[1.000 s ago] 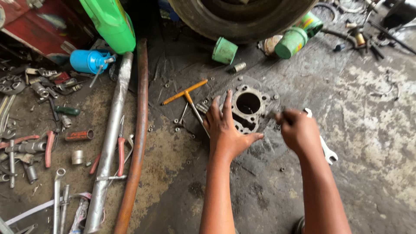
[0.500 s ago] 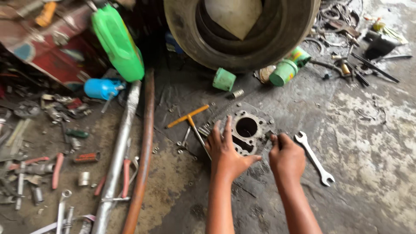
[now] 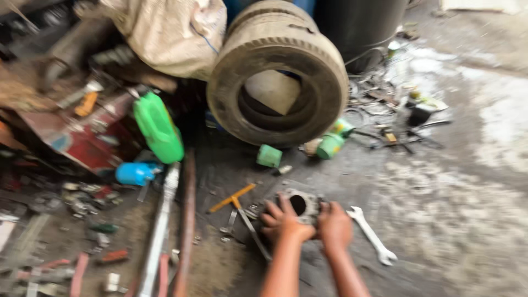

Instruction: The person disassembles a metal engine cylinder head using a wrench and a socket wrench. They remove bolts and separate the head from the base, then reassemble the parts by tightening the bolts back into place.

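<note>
**Both hands on the metal block on the floor**

Both hands rest on one grey metal block (image 3: 300, 204) that lies on the dirty concrete floor (image 3: 440, 220), in front of the big tyre (image 3: 278, 77). I see the block as a flat, square-like casting with one large round hole in the middle; its surface looks dull and oily. The picture is blurred, so finer details I cannot tell.

My left hand (image 3: 281, 223) lies on the left side of the block, palm down, with the fingers spread and curled over its edge. My right hand (image 3: 334, 225) is on the right side, fingers bent and close together against the block; whether it grips something small I cannot tell. Both forearms come up from the bottom edge, near each other.

Just left of the block lies a T-shaped tool with an orange bar (image 3: 234, 199). Just right of my right hand lies a silver spanner (image 3: 371, 235), not touched. A small green cup (image 3: 269, 156) stands between the block and the tyre. Further left are a long metal pipe (image 3: 159, 231), a blue can (image 3: 133, 174) and a green bottle (image 3: 158, 127).
</note>
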